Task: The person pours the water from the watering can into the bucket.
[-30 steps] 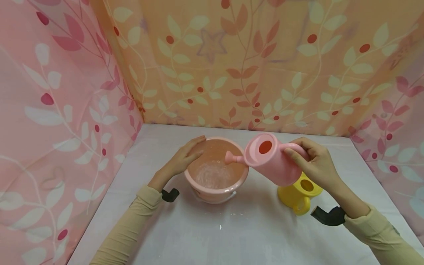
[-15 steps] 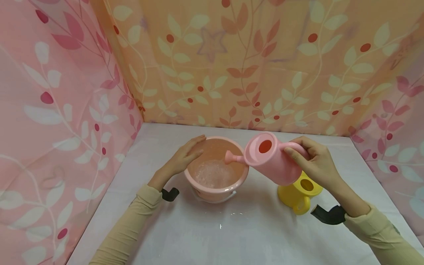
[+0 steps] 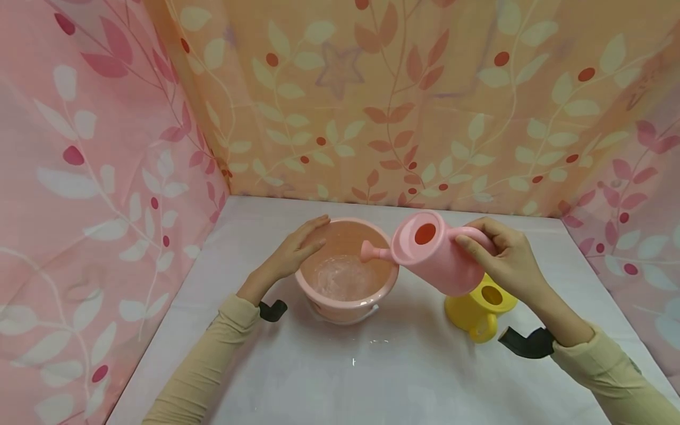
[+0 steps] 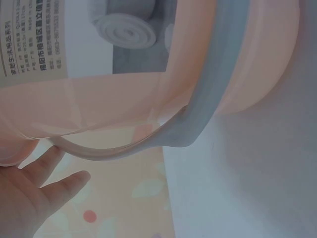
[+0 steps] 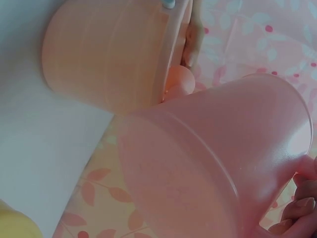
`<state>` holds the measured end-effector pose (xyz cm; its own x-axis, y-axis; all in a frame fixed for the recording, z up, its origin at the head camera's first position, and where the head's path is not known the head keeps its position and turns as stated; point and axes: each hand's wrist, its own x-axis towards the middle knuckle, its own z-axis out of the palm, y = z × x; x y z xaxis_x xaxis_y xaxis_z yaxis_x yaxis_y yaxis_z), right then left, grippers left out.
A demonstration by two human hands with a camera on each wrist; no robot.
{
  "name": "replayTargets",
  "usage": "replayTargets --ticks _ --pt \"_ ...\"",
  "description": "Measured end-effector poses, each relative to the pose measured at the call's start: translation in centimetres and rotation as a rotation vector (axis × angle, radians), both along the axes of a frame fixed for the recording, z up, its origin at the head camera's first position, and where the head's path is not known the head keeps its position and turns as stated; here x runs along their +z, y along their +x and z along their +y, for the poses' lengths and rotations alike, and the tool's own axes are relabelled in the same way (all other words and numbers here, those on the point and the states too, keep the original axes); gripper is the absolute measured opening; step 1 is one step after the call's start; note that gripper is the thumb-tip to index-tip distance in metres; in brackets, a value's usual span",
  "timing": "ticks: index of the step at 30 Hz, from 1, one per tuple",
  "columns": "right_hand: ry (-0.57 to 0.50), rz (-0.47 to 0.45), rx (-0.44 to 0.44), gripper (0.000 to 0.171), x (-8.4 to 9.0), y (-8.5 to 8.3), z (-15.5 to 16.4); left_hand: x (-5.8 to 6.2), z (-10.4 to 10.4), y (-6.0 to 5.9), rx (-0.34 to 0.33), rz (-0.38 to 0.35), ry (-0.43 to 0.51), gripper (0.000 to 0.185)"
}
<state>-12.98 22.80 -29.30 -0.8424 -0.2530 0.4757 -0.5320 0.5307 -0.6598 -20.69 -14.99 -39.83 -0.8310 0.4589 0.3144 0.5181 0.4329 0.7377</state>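
Note:
My right hand (image 3: 507, 254) holds the handle of a pink watering can (image 3: 448, 265) tilted toward a peach bucket (image 3: 340, 307). The can's spout with its flared head (image 3: 374, 252) reaches over the bucket's right rim. Rippled water (image 3: 345, 280) lies in the bucket. My left hand (image 3: 289, 251) rests on the bucket's left rim, its fingers fairly straight. In the left wrist view, fingertips (image 4: 79, 179) show beneath the rim near the grey bucket handle (image 4: 198, 104). The right wrist view shows the can's base (image 5: 168, 183) close, with curled fingers (image 5: 299, 208) at its handle.
A yellow watering can (image 3: 467, 313) stands on the white table (image 3: 319, 383), partly behind the pink one. Small water drops (image 3: 354, 361) lie in front of the bucket. Patterned cloth walls (image 3: 345, 118) enclose the back and sides.
The water's surface in the bucket looks somewhat calmer than a second ago. Both hands, the pink watering can and the bucket have kept their places.

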Motion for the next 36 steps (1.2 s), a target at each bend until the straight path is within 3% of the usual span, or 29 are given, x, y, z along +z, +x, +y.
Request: replayTargets --ticks 36 --pt "0.023 0.028 0.01 0.018 0.24 -0.14 -0.04 -0.31 -0.2 -0.09 -0.004 0.0 0.007 0.048"
